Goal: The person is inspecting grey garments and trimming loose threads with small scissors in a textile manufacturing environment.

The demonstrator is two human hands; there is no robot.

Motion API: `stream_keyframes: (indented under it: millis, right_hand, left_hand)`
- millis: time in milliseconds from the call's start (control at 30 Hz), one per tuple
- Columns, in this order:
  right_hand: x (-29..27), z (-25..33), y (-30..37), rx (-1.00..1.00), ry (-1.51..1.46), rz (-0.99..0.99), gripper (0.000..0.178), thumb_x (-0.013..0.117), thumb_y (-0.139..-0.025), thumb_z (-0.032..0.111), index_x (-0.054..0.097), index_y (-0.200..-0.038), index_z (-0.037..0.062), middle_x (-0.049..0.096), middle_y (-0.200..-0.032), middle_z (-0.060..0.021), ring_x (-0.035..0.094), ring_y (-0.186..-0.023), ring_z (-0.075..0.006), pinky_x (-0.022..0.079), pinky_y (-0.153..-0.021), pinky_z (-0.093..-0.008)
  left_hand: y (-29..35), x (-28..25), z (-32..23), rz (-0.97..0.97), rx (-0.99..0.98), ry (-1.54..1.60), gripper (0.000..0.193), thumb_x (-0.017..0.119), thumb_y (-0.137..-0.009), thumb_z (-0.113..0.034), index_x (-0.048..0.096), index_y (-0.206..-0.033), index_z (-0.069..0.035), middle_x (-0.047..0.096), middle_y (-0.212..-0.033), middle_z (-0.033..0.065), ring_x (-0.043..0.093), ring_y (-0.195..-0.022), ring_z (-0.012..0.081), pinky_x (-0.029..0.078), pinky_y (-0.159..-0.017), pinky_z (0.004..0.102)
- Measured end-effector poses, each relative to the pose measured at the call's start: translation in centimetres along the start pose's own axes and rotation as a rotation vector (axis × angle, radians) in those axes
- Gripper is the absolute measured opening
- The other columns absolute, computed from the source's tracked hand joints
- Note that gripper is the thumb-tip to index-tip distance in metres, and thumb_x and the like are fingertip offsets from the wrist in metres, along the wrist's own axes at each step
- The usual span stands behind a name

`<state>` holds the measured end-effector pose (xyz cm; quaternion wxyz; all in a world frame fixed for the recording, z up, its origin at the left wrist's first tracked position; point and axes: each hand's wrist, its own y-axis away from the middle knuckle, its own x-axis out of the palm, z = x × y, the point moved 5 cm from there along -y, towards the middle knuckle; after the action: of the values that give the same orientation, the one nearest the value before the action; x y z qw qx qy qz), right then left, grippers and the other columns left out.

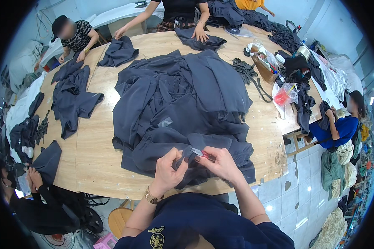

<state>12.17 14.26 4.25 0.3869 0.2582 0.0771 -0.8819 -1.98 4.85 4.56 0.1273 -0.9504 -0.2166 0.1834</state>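
A large heap of dark grey garments [162, 106] covers the middle of the wooden table in front of me. At its near edge, my left hand [169, 169] pinches a fold of dark grey garment [190, 154] between thumb and fingers. Across from it, my right hand [221, 164] is closed around small scissors [196, 152] with pale metal blades and red handles. Their blades point toward the fold and the left fingers. Whether they touch the cloth, I cannot tell.
The wooden table [93, 166] carries more garments [72, 95] at left. Opposite, a co-worker's hand [200, 33] rests on a garment. At right stand a box of tools [265, 68] and a red drink cup [283, 96]. A round stool [120, 220] is below left.
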Motion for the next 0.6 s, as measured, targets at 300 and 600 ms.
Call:
stream_keyframes:
  millis: [300,600]
  right_hand:
    - [-0.8,0.6,0.0,-0.017,0.154,-0.088,0.031,0.064,-0.082,0.027,0.056,-0.076,-0.0017,0.053,-0.056,-0.0104,0.049,-0.048,-0.0197,0.038,-0.049,-0.0314]
    - [-0.6,0.6,0.8,-0.243,0.236,-0.321,0.034,0.067,-0.081,0.033,0.051,-0.072,0.0042,0.051,-0.054,-0.0097,0.052,-0.046,-0.0267,0.04,-0.045,-0.0318]
  left_hand:
    - [0.2,0.0,0.8,0.028,-0.146,0.055,0.021,0.06,-0.083,-0.005,0.043,-0.07,-0.003,0.047,-0.061,0.0044,0.042,-0.054,0.0068,0.036,-0.05,0.0233]
    - [0.4,0.5,3.7,-0.047,-0.501,0.897,0.018,0.05,-0.091,-0.003,0.044,-0.075,-0.009,0.05,-0.072,-0.0052,0.042,-0.065,-0.0002,0.037,-0.059,0.0161]
